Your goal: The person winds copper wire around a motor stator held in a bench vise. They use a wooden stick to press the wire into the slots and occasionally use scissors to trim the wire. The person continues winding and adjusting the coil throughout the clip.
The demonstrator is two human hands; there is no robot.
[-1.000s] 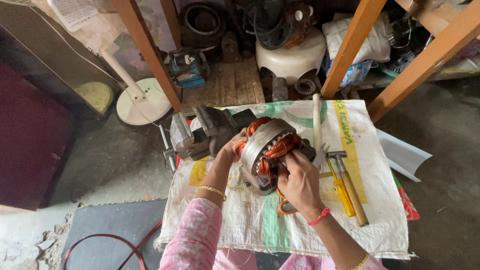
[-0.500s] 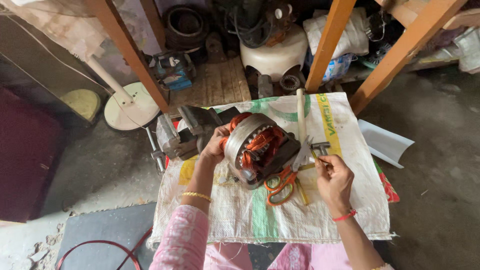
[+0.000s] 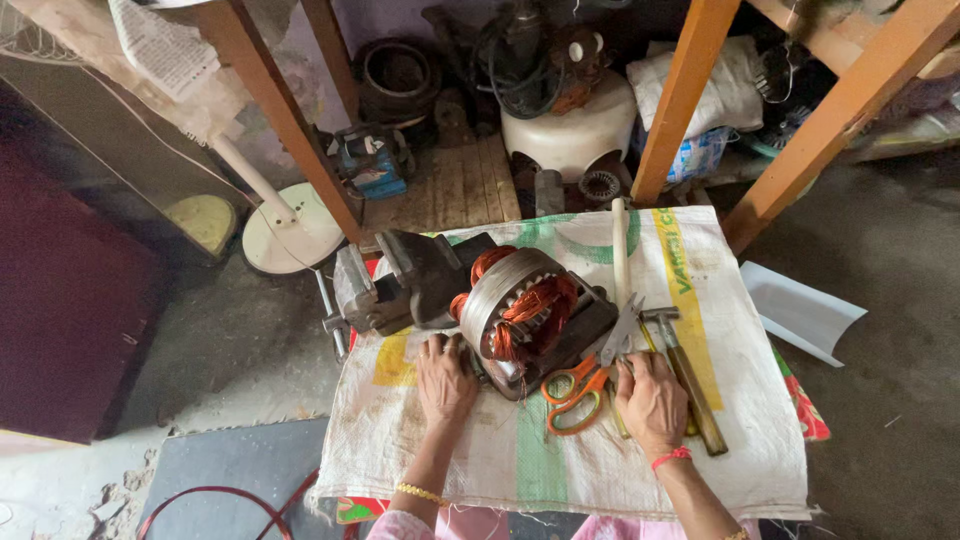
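Observation:
An electric motor stator [image 3: 520, 315] with a grey metal ring and orange copper windings lies on a white woven sack [image 3: 560, 470]. My left hand [image 3: 445, 380] rests flat on the sack, its fingertips touching the stator's lower left edge. My right hand [image 3: 652, 400] lies palm down to the right of the stator, over the blades of orange-handled scissors [image 3: 575, 395] and a yellow-handled tool. Its fingers curl down onto these tools, and whether they grip one is hidden. A hammer [image 3: 690, 380] lies just right of that hand.
A grey bench vise [image 3: 400, 280] stands at the sack's far left corner. A white rod [image 3: 620, 250] lies behind the stator. Orange wooden posts [image 3: 680, 110] rise beyond the sack, with machine parts, a white stool and a fan base on the floor behind.
Both hands have let the stator down onto the sack. My right hand left it and moved right onto the tools. My left hand slid down to its base.

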